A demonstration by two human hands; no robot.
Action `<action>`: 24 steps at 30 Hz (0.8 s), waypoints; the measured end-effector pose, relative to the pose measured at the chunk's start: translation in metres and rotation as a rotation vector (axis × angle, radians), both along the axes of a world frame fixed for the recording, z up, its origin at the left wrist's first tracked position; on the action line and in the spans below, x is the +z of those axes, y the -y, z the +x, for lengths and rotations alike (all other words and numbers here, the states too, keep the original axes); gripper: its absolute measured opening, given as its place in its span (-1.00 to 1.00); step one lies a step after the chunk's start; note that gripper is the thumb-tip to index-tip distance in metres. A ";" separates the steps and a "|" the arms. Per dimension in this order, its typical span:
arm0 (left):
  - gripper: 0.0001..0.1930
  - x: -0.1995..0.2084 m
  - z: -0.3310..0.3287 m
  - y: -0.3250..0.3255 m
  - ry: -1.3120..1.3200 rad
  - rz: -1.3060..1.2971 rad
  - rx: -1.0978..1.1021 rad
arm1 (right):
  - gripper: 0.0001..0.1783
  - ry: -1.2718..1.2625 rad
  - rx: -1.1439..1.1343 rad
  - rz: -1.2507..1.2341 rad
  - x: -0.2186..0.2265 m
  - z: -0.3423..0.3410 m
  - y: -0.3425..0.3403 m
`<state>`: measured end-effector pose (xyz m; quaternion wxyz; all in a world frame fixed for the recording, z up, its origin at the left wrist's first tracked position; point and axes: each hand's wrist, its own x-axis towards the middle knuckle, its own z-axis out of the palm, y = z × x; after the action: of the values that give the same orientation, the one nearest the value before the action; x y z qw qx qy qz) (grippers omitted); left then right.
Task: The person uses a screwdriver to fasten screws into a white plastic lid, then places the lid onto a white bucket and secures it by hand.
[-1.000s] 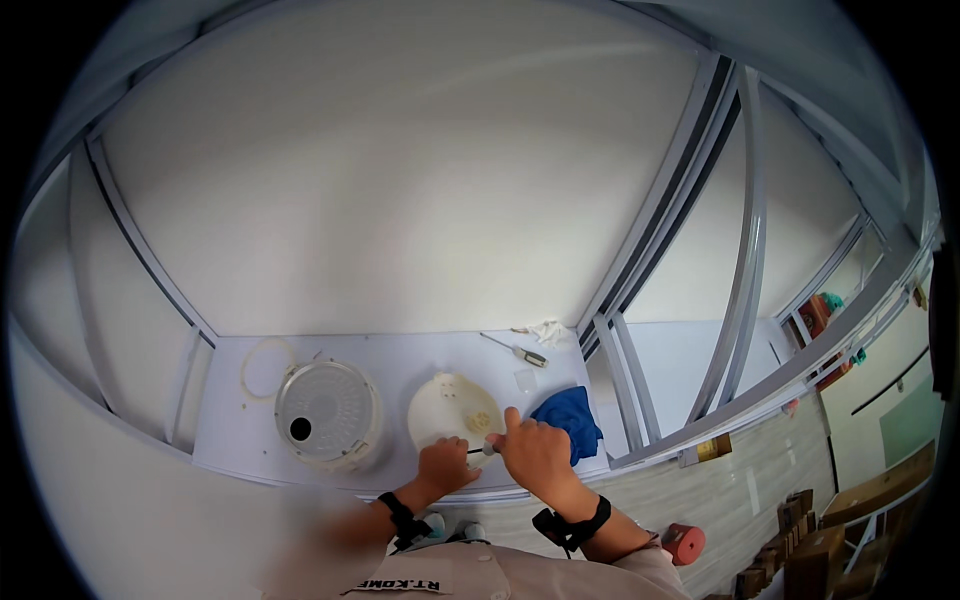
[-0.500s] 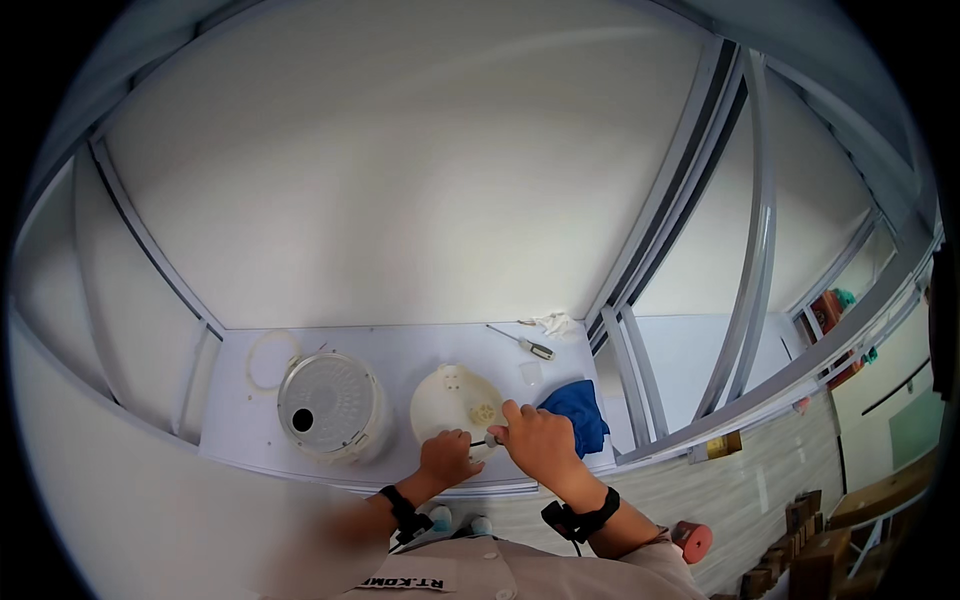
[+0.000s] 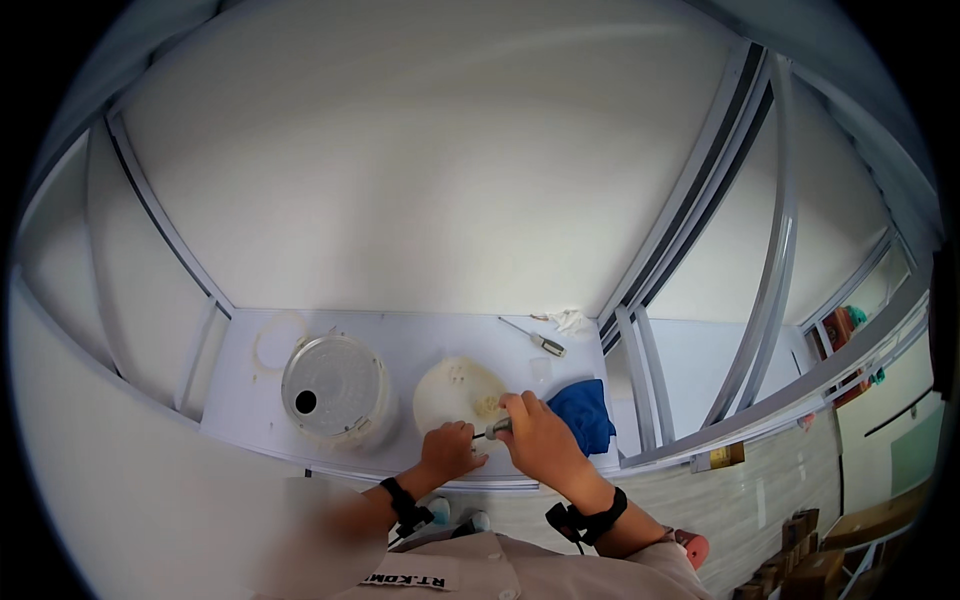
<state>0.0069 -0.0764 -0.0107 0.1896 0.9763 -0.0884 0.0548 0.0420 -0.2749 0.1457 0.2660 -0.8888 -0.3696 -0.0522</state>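
Note:
My right hand (image 3: 545,437) is closed round the grey handle of a screwdriver (image 3: 497,427), whose dark shaft points left. Against the shaft's end, the fingers of my left hand (image 3: 450,452) are curled; what they pinch is hidden. Both hands are over the near edge of a round cream plastic cover (image 3: 440,395), which has a small gear-like yellowish part (image 3: 487,404) near its right side. To the left stands a round white appliance body (image 3: 375,410) with a grey perforated top (image 3: 335,375) and a black round hole in it.
A second screwdriver (image 3: 535,338) lies at the back right, near a crumpled white cloth (image 3: 570,320) and a small clear piece (image 3: 541,370). A blue cloth (image 3: 582,412) is right of my right hand. A pale ring (image 3: 262,350) lies back left. Grey frame posts (image 3: 640,375) border the table.
The whole view has shifted slightly. More of the screwdriver's handle shows between my hands, which stay close together over the cover's near edge.

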 end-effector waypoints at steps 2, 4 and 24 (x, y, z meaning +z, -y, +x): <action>-0.55 0.006 0.000 0.000 -0.024 0.005 0.002 | -0.60 0.066 -0.069 -0.063 0.001 0.002 -0.003; -0.55 0.003 -0.002 0.000 -0.023 0.006 0.012 | -0.65 0.162 -0.132 -0.170 0.001 0.003 -0.005; -0.56 0.001 -0.001 0.001 0.003 -0.004 0.034 | -0.55 0.089 -0.011 -0.145 0.003 0.015 -0.003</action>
<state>0.0058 -0.0777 -0.0092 0.1903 0.9773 -0.0720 0.0597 0.0572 -0.2720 0.1492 0.1841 -0.9045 -0.3788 -0.0664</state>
